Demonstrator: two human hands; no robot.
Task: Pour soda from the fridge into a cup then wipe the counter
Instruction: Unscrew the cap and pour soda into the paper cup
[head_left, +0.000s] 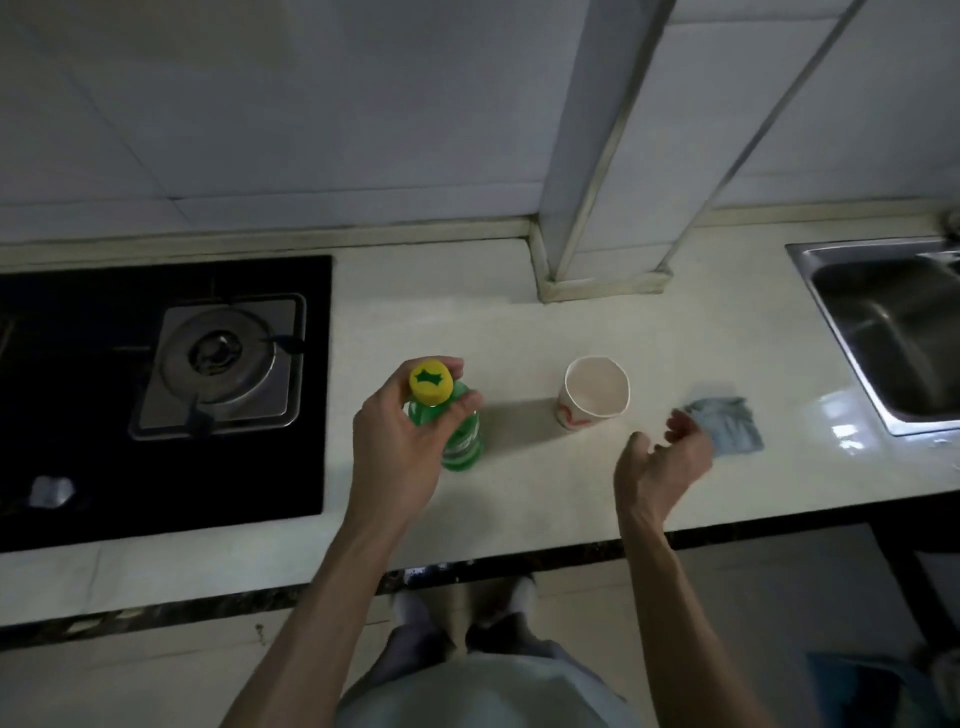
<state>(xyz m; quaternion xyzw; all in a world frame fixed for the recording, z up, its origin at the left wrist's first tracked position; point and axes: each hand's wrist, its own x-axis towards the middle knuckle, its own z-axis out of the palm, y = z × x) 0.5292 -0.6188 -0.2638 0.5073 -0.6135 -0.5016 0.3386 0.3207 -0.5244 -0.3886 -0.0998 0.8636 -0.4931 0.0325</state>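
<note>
A green soda bottle with a yellow cap stands upright on the pale counter. My left hand grips its neck, thumb and fingers curled just below the cap. To the right stands a white paper cup with a red mark, upright and open. A crumpled blue-grey cloth lies further right. My right hand hovers between cup and cloth with fingers loosely curled, holding nothing, fingertips close to the cloth's left edge.
A black gas hob with a steel burner fills the counter's left side. A steel sink is set in at the right. A tiled column juts from the back wall behind the cup. The counter's dark front edge runs below my hands.
</note>
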